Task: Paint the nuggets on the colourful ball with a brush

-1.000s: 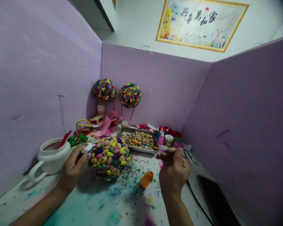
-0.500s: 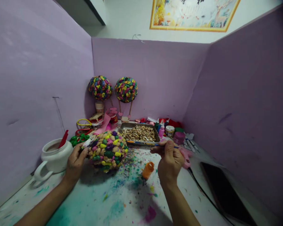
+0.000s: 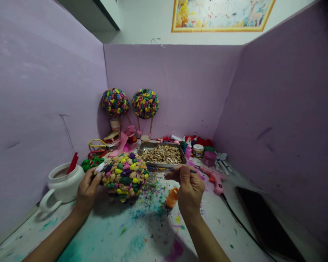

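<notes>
My left hand (image 3: 88, 187) is closed on the left side of a ball (image 3: 125, 176) covered in peanut-shell-like lumps, some painted yellow, green, purple and pink, others bare tan. Between the fingers of my right hand (image 3: 190, 187) is a thin paintbrush (image 3: 160, 169) with a blue handle. It points left, and its orange tip lies at the ball's right side; whether it touches I cannot tell. An uncapped bottle of orange paint (image 3: 172, 197) stands on the table just left of my right wrist.
Behind are a metal tray (image 3: 183, 158) of shell pieces and two finished-looking coloured balls (image 3: 145, 103) on sticks. A white mug (image 3: 64, 185) stands left. Paint bottles (image 3: 188, 150), a pink glue gun (image 3: 218, 183) with its cord and a dark tablet-like slab (image 3: 265, 222) are right. Purple panels (image 3: 169, 87) enclose the table.
My right hand has moved left with the paintbrush, bringing the brush tip to the ball's right side. My left hand and the ball have hardly moved. The view has shifted slightly.
</notes>
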The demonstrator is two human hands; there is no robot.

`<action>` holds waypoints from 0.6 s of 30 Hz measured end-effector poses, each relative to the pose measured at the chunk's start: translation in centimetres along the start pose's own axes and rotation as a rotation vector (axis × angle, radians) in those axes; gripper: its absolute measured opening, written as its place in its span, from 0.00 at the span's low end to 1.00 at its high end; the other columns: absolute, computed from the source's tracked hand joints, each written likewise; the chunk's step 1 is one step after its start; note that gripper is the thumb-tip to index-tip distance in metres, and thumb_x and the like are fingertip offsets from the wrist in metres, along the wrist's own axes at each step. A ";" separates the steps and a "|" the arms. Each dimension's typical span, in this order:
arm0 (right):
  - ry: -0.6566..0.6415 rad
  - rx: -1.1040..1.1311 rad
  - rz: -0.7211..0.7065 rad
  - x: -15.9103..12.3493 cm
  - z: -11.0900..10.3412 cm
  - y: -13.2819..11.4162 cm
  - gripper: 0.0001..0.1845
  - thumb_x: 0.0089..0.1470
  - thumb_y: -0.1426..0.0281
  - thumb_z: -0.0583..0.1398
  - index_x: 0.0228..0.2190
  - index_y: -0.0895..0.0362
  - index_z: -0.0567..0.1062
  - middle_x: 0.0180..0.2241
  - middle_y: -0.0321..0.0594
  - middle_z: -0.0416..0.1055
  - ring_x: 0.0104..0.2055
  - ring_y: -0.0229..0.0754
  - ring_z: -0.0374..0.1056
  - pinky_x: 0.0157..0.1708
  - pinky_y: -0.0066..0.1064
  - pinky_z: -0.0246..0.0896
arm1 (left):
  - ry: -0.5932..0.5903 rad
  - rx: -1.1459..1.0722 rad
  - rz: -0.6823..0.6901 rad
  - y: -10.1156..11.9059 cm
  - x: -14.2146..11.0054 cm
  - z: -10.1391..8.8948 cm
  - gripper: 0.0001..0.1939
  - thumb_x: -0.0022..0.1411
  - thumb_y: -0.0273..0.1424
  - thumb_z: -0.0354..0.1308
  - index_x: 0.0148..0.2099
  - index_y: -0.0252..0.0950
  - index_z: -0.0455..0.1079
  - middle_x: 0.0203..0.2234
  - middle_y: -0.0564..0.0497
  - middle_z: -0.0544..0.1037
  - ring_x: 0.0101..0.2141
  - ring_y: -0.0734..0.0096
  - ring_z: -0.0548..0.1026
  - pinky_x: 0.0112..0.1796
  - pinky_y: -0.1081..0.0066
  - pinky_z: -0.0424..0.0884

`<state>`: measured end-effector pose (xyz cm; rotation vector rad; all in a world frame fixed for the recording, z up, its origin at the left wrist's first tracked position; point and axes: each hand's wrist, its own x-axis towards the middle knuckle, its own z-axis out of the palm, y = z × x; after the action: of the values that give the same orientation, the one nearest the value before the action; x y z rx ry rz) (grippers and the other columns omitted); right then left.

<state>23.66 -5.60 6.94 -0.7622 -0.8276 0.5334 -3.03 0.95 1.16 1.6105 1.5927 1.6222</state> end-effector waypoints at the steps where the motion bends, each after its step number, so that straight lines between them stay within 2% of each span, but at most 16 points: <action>1: -0.006 -0.009 0.003 0.0 0.0 0.1 0.27 0.47 0.45 0.64 0.22 0.58 0.74 0.16 0.35 0.73 0.15 0.38 0.70 0.18 0.29 0.70 | -0.001 0.002 0.002 0.0 0.0 0.0 0.22 0.56 0.50 0.53 0.43 0.38 0.69 0.34 0.49 0.76 0.37 0.57 0.74 0.37 0.64 0.71; 6: -0.018 -0.026 0.023 -0.2 -0.1 0.5 0.27 0.48 0.45 0.63 0.23 0.58 0.75 0.17 0.35 0.73 0.17 0.39 0.72 0.20 0.30 0.72 | 0.007 0.007 0.022 -0.1 0.0 0.0 0.22 0.55 0.50 0.53 0.42 0.39 0.69 0.34 0.49 0.76 0.37 0.58 0.74 0.38 0.64 0.71; 18: -0.023 0.030 0.085 -0.2 0.2 0.2 0.27 0.43 0.46 0.67 0.21 0.58 0.75 0.14 0.33 0.72 0.14 0.39 0.70 0.18 0.30 0.72 | -0.003 -0.012 0.004 0.3 -0.2 0.0 0.21 0.54 0.49 0.54 0.43 0.40 0.69 0.35 0.51 0.77 0.39 0.58 0.75 0.40 0.65 0.72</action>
<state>23.35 -5.54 6.81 -0.7671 -0.8091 0.6300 -2.86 0.71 1.33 1.6096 1.5765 1.6279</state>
